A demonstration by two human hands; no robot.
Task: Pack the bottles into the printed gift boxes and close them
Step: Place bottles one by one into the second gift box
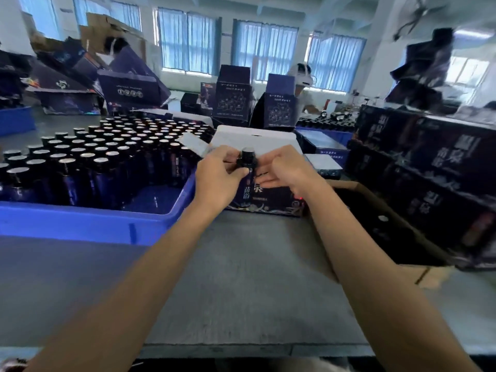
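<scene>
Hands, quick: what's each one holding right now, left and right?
Left hand: holds the dark bottle.
Right hand: fingers at the same bottle; whether it grips cannot be told.

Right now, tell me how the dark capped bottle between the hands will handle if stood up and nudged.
The dark, narrow, black-capped bottle looks tall and slim, so probably tippy; round, so it likely rolls if laid down. Its glossy surface may be slippery.

Both bare forearms reach forward and meet at a bottle [245, 160]. The left hand [218, 178] grips its left side, fingers curled; the right hand [285, 167] pinches its right side, lower fingers looser.
</scene>
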